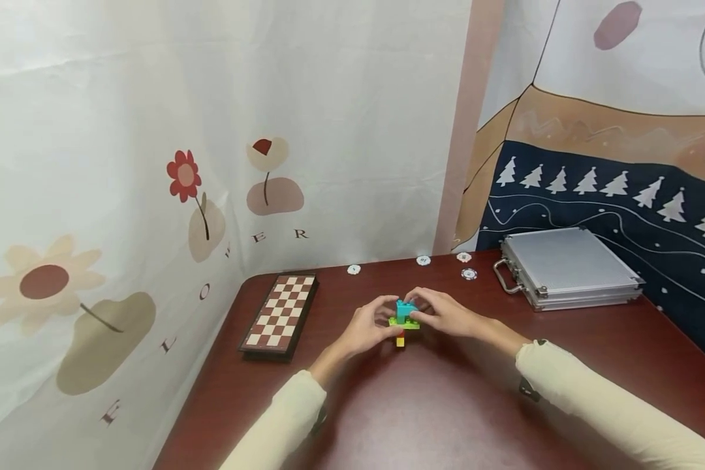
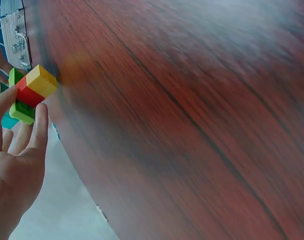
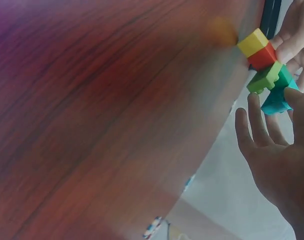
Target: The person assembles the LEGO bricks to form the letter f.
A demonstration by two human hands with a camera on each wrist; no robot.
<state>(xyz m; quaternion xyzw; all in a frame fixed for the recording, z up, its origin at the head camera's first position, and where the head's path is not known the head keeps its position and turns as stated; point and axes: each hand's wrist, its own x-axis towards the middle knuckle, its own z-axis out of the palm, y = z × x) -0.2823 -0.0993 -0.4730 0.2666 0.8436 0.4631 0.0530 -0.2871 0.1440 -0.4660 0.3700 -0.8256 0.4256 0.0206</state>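
A small tower of toy building bricks stands upright between both hands, its base near the dark red tabletop. From the bottom it runs yellow brick (image 1: 400, 342), red brick (image 3: 263, 56), wider lime-green brick (image 3: 264, 78), green brick (image 3: 283, 76) and teal brick (image 1: 406, 307). My left hand (image 1: 365, 328) grips the lower part, its thumb by the red brick (image 2: 28, 93) in the left wrist view. On the other side, my right hand (image 1: 445, 314) pinches the teal brick at the top, thumb against it in the right wrist view.
To the left lies a checkered game board (image 1: 282, 310) in a dark frame. A silver case (image 1: 570, 264) with a handle rests at the back right. Several poker chips, one a dark-patterned chip (image 1: 469, 274), lie along the back edge before the printed curtain (image 1: 358, 130).
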